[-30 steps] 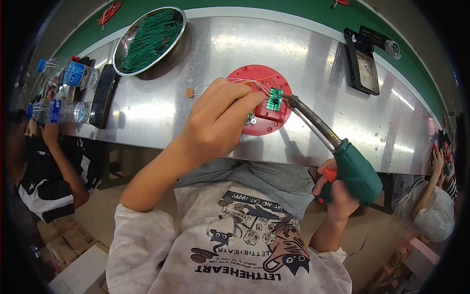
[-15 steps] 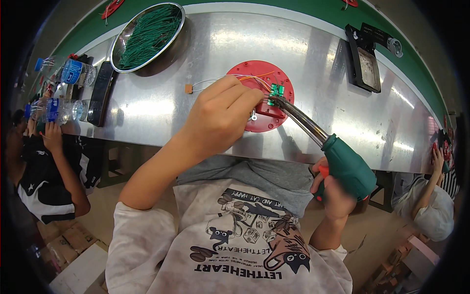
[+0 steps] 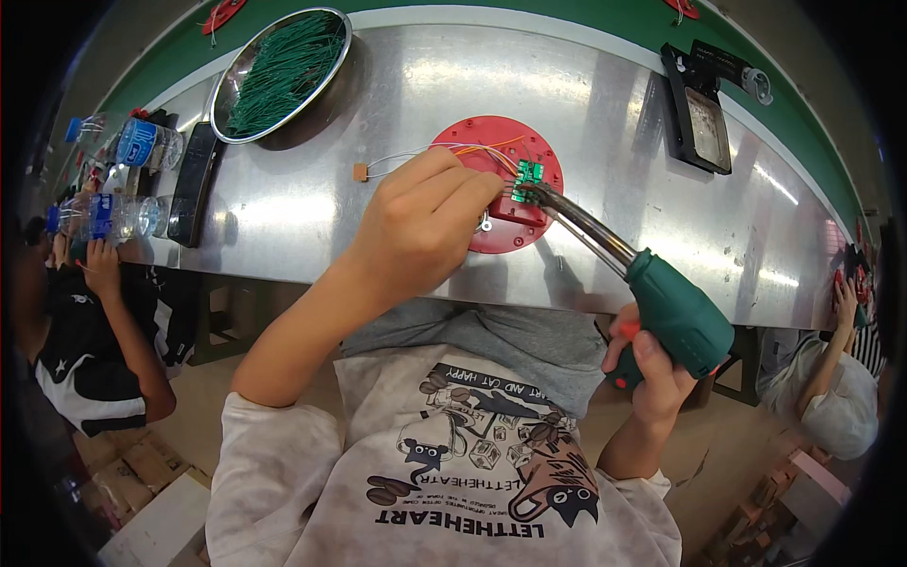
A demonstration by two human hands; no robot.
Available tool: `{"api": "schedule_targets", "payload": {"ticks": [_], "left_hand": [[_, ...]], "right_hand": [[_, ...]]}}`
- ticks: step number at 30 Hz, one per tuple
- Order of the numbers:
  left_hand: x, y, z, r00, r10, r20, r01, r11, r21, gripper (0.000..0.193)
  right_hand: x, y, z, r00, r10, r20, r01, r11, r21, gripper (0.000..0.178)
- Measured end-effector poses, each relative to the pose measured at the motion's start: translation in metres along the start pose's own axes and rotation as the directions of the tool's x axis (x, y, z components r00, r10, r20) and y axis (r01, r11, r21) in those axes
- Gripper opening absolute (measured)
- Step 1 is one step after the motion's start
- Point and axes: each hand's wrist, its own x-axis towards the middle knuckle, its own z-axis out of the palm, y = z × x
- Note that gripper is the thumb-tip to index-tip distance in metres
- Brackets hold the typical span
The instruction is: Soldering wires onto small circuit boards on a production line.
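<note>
My right hand (image 3: 657, 378) is wrapped round a green soldering gun (image 3: 680, 317) with red parts by the fingers. Its metal tip reaches the right edge of a small green circuit board (image 3: 531, 172). The board sits on a red round plastic housing (image 3: 510, 242) lying on the bench. On the board's left, my left hand (image 3: 425, 213) is closed in a pinch on thin wires running to the board; the fingertips partly hide them. White and orange wires (image 3: 491, 148) loop off the board, and a small tan connector (image 3: 360, 172) rests left of the housing.
A steel bowl (image 3: 219, 115) of green wires (image 3: 288, 76) stands far left on the metal bench (image 3: 416, 71). Plastic bottles (image 3: 151, 142) and a black tray (image 3: 196, 184) are left of it. A black holder with a shallow tray (image 3: 704, 132) stands far right. People work at both sides.
The soldering gun's body has shifted slightly right, and my right thumb now shows more clearly against it. My left hand keeps its pinch beside the board. The whole view has shifted slightly.
</note>
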Motion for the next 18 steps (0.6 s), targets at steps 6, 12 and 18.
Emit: {"api": "schedule_targets", "payload": {"ticks": [6, 12, 18], "left_hand": [[-0.002, -0.001, 0.002, 0.999, 0.033, -0.010, -0.033, 0.999, 0.022, 0.025], [-0.002, 0.000, -0.002, 1.000, 0.027, 0.008, -0.027, 0.998, 0.048, 0.023], [0.015, 0.006, -0.020, 0.975, -0.079, -0.206, 0.104, 0.988, 0.112, 0.019]], "right_hand": [[-0.001, 0.007, -0.011, 0.990, -0.113, -0.085, 0.119, 0.990, 0.074, 0.054], [0.002, 0.013, -0.019, 0.981, -0.119, -0.154, 0.130, 0.990, 0.059, 0.055], [0.012, 0.017, -0.032, 0.948, -0.182, -0.260, 0.207, 0.976, 0.073, 0.051]]}}
